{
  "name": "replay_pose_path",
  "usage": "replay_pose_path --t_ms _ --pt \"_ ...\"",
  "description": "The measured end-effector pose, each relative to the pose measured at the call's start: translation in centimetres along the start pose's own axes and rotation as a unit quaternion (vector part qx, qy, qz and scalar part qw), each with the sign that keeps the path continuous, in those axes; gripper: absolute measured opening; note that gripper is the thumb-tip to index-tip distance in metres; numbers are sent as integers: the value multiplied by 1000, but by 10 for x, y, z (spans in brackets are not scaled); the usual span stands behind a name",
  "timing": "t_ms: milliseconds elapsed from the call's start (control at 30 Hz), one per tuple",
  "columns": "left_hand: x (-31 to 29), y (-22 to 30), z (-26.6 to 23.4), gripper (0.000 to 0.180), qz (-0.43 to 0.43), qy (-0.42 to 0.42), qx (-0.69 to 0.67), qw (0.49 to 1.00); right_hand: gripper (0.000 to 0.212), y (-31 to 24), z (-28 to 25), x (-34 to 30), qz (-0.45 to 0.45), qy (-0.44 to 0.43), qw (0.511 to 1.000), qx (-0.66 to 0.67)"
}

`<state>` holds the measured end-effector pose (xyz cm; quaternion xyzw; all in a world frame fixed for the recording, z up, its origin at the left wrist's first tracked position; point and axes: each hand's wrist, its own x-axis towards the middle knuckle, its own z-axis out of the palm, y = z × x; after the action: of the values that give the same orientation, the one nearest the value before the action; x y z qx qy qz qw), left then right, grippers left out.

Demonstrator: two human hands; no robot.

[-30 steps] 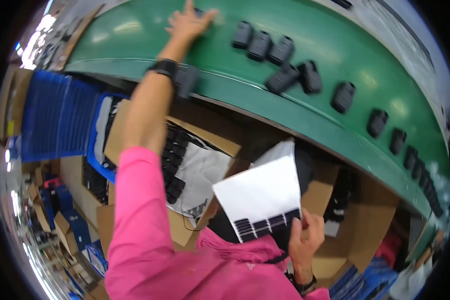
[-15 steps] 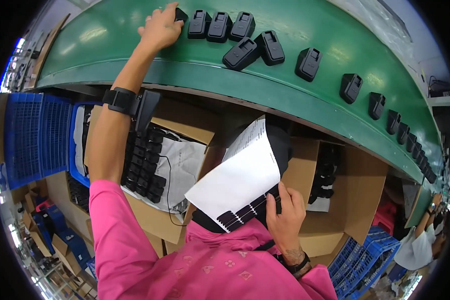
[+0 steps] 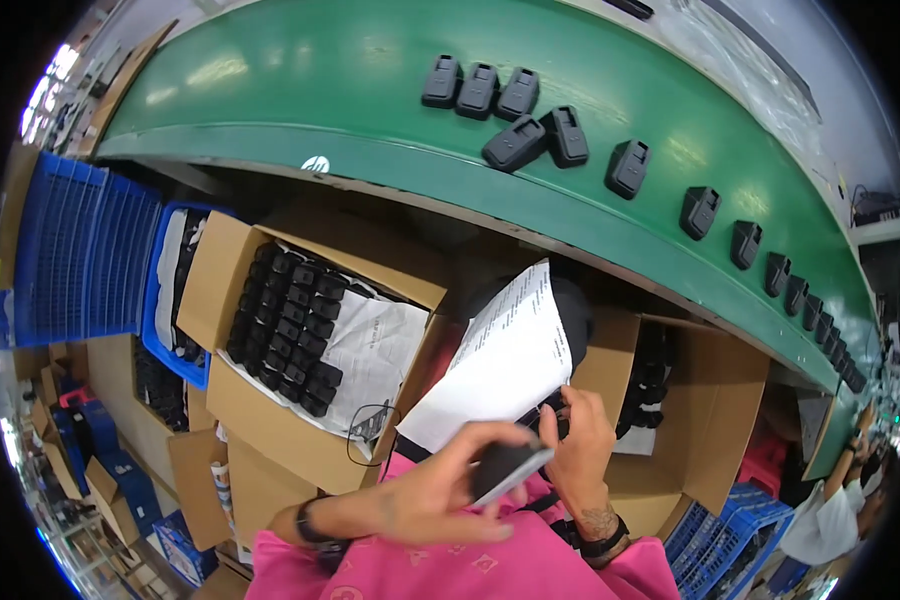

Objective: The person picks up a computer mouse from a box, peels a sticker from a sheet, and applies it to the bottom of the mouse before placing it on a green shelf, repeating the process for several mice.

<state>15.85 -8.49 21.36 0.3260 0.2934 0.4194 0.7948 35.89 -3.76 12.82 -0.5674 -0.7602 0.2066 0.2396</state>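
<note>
In front of my chest, my left hand (image 3: 448, 492) grips a black plastic casing (image 3: 503, 466) with a greyish edge. Close beside it, my right hand (image 3: 580, 440) has its thumb and fingers pinched at the lower right edge of a curled white label sheet (image 3: 490, 375). Dark labels on that sheet show only in part, as the casing and fingers cover them. Ahead on the green workbench (image 3: 320, 80) stand several similar black casings (image 3: 478, 92), some grouped side by side, others trailing off to the right.
Below the bench, an open cardboard box (image 3: 270, 425) holds rows of black casings on white paper. Another open box (image 3: 705, 420) stands to the right. Blue plastic crates (image 3: 80, 250) are at the left, and a blue basket (image 3: 715, 535) at lower right. Another person (image 3: 825, 520) is at far right.
My left hand has come back from the bench to my chest with a black casing. My right hand stays at the label sheet.
</note>
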Motion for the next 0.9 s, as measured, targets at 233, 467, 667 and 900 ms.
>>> replay_pose_path --t_ms 233,467,667,900 --pt "58 -80 -53 44 48 86 -123 988 15 6 -4 1 14 17 998 52" --pt "77 -54 -50 48 72 84 50 993 9 -1 -45 -14 -3 33 989 146" --pt "65 -28 -8 49 -7 50 70 996 11 -45 -77 17 199 0 840 505" --pt "60 -30 7 43 53 56 162 984 9 -51 -72 23 187 -6 821 539"
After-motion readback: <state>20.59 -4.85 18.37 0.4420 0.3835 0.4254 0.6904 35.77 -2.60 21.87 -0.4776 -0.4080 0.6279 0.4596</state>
